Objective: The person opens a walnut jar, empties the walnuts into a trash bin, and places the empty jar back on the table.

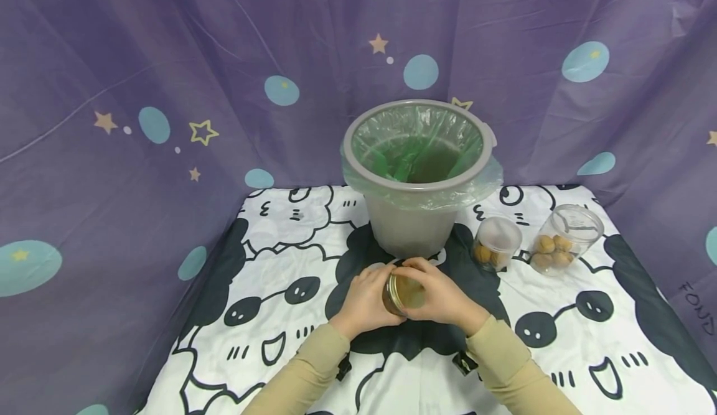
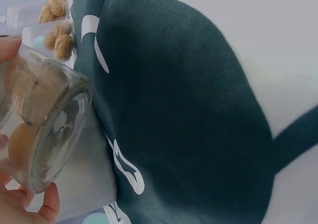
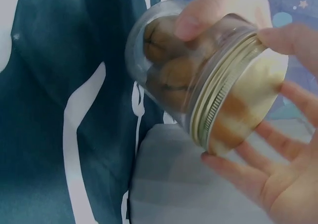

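A clear glass jar (image 3: 138,50) with walnuts (image 3: 174,77) inside is held tilted between both hands, in front of the bin. My left hand (image 1: 364,300) grips the jar's body. Around the edge of the golden screw lid (image 3: 253,97) curl the fingers and thumb of my right hand (image 1: 442,297). In the right wrist view the lid sits on the jar's mouth. The jar's thick base (image 2: 62,134) faces the left wrist camera. Part of the jar is hidden behind the fingers in the head view.
A grey bin (image 1: 411,228) lined with a green bag (image 1: 392,119) stands behind the hands. To its right are a small clear container (image 1: 500,234) and a larger, tilted one (image 1: 579,228), both with walnuts. The cloth (image 1: 297,253) is printed with cartoon sheep; a purple curtain (image 1: 319,35) hangs behind.
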{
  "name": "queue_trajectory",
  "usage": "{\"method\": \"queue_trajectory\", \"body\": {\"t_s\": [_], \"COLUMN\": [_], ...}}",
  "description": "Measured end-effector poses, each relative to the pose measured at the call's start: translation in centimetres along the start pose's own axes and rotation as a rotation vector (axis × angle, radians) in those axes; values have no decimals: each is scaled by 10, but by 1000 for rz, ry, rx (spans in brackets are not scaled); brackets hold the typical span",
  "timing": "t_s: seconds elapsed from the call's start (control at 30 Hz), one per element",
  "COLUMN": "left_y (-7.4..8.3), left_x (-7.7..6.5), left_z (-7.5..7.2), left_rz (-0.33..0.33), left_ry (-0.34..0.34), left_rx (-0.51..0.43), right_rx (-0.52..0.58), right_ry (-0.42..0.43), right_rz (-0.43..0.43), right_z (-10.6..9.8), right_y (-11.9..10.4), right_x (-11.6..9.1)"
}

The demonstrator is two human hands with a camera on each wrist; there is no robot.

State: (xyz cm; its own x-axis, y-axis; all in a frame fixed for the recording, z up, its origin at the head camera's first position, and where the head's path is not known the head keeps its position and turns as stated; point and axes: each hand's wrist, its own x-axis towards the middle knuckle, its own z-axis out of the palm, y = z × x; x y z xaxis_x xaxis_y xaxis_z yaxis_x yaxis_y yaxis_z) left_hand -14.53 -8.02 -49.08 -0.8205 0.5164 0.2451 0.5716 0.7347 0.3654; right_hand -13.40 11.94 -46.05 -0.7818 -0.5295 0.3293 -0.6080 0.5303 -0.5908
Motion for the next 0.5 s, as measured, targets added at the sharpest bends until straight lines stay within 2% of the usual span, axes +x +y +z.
{"method": "queue_trajectory", "body": {"t_s": [0.17, 0.27, 0.5], "left_y": [-1, -2, 0], "left_x": [-1, -2, 0], "left_z": [-1, -1, -2], "left_rz": [-3, -5, -35], "left_ry": [2, 2, 9], "left_rx": [8, 14, 8], "right_rx": [-12, 21, 92], "right_ry": [-19, -20, 23], "right_rz": [-93, -96, 85], "right_z": [1, 1, 1], "right_y": [4, 5, 2], "right_x": [-1, -2, -2]}}
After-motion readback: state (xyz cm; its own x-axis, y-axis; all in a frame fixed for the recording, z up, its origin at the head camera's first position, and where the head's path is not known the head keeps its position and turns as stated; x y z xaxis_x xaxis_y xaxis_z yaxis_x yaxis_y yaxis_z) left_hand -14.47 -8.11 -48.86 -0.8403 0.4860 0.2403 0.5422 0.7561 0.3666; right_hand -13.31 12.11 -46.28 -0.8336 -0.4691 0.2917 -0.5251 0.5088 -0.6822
